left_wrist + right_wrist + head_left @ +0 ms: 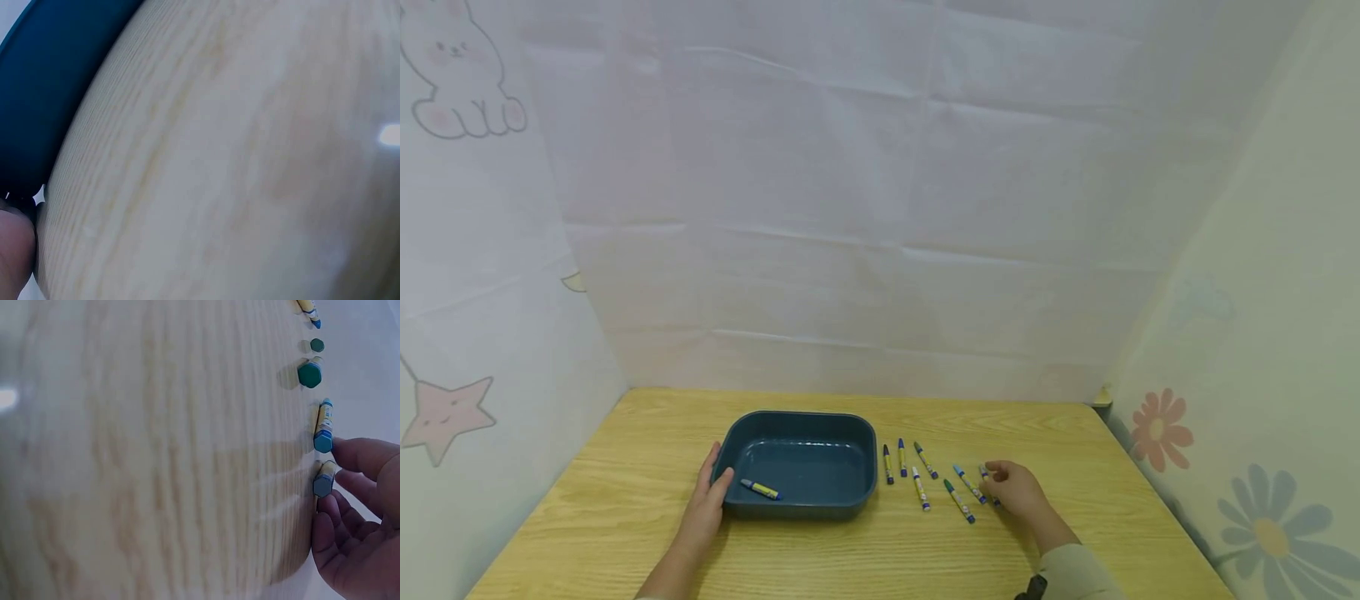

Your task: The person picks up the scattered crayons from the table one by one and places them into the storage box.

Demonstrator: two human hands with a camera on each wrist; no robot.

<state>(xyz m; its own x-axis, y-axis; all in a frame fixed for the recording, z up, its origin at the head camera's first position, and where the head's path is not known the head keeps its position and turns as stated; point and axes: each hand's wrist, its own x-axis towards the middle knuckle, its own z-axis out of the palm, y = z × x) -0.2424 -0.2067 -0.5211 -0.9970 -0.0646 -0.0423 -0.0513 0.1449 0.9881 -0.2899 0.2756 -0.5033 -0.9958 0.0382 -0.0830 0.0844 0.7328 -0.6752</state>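
Note:
At its left end, the dark teal rectangular basin (pixel 802 508) is gripped by my left hand (pixel 702 507), thumb over the rim and fingers outside. One blue-ended crayon (pixel 762 489) lies inside, near the front left corner. My right hand (pixel 1018 493) is over the rightmost crayon (pixel 324 486), which has a grey end and lies on the table. In the right wrist view, thumb and fingers stand on either side of it, with a gap at the thumb. Beside it lies a light-blue crayon (pixel 323 442), close to the thumb tip.
Between basin and right hand, several crayons lie scattered, among them a green one (pixel 958 501), a white-tipped one (pixel 921 489) and a dark one (pixel 888 465). The wooden table (pixel 820 558) meets a pale curtain (pixel 880 317) at the back and sides.

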